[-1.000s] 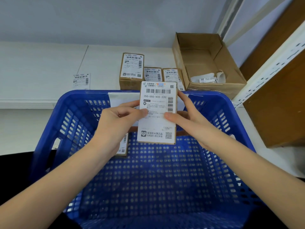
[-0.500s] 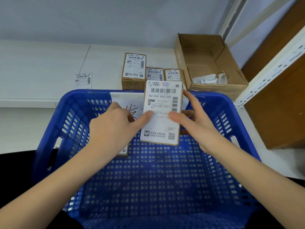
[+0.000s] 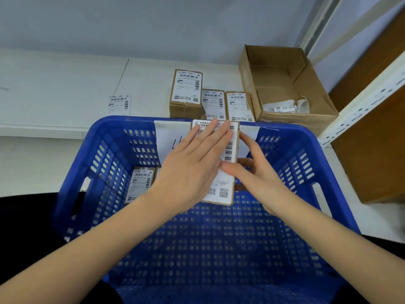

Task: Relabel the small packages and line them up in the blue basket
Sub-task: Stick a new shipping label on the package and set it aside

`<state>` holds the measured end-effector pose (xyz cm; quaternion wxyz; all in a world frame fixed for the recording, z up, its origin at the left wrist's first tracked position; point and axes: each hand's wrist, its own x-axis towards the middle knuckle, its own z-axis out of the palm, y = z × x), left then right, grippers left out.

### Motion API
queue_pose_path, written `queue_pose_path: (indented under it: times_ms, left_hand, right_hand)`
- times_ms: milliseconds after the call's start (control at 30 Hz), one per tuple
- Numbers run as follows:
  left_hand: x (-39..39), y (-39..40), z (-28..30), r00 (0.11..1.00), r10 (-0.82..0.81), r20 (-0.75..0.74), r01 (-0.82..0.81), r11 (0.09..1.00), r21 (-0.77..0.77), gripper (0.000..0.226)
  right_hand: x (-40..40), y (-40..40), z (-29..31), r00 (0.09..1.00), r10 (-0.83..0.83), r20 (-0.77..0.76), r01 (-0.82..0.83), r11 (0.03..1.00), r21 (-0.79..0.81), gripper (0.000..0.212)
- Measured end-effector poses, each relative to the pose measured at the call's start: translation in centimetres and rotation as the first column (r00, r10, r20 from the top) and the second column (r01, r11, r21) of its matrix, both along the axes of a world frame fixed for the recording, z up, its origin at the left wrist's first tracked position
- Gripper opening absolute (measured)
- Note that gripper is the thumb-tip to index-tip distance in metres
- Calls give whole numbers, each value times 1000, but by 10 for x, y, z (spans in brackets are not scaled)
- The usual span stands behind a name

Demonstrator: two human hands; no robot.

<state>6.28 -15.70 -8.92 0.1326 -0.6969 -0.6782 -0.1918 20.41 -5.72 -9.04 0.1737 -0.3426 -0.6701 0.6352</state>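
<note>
Held over the blue basket [image 3: 76, 163], the small labelled carton [image 3: 230, 154] looked light and stiff, best held by its side edges: the right hand [image 3: 258, 174] gripped it, while the flat left hand [image 3: 192, 167] pressed its label.

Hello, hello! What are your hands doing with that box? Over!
Left hand flat on the box's label, pressing. Right hand grips the box from the side, above the blue basket. Nothing blocking.

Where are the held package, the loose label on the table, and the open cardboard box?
held package [image 3: 229, 150], head view, barcode on its label.
loose label [image 3: 119, 104], head view, its middle.
open cardboard box [image 3: 315, 96], head view, right inner wall.
</note>
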Motion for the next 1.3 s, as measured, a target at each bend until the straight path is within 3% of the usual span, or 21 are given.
queue_pose_path:
  times_ms: [233, 400, 533, 633, 800, 900, 1100, 1300]
  left_hand:
    - [6, 2, -4, 986, 135, 96, -137, 990, 17, 58]
    - [-3, 4, -6, 904, 345, 254, -320, 938, -135, 84]
    - [-6, 5, -2, 906, 352, 235, -331, 935, -125, 80]
    - [-6, 2, 0, 968, 229, 102, -226, 973, -34, 70]
    - [1, -6, -2, 989, 134, 66, -127, 987, -102, 77]
    - [11, -9, -2, 1000, 19, 0, -19, 997, -78, 71]
    - [16, -10, -10, 978, -184, -102, 191, 980, 62, 47]
    - [12, -14, -3, 912, -361, -196, 383, 920, 85, 39]
  right_hand:
    - [-1, -1, 8, 999, -12, -39, 14, 998, 53, 72]
    - [-3, 0, 2, 998, -56, -33, 57, 998, 20, 62]
    - [-6, 0, 0, 998, -58, -39, 56, 998, -32, 61]
    - [-7, -1, 1, 997, -47, -62, 46, 999, -24, 60]
    - [-2, -1, -3, 996, -72, -49, 70, 997, -40, 56]
    - [1, 8, 2, 990, -123, -71, 120, 991, -51, 46]
    - [7, 26, 8, 979, -185, -88, 180, 982, -63, 42]
    - [9, 33, 17, 979, -190, -74, 178, 974, -142, 36]
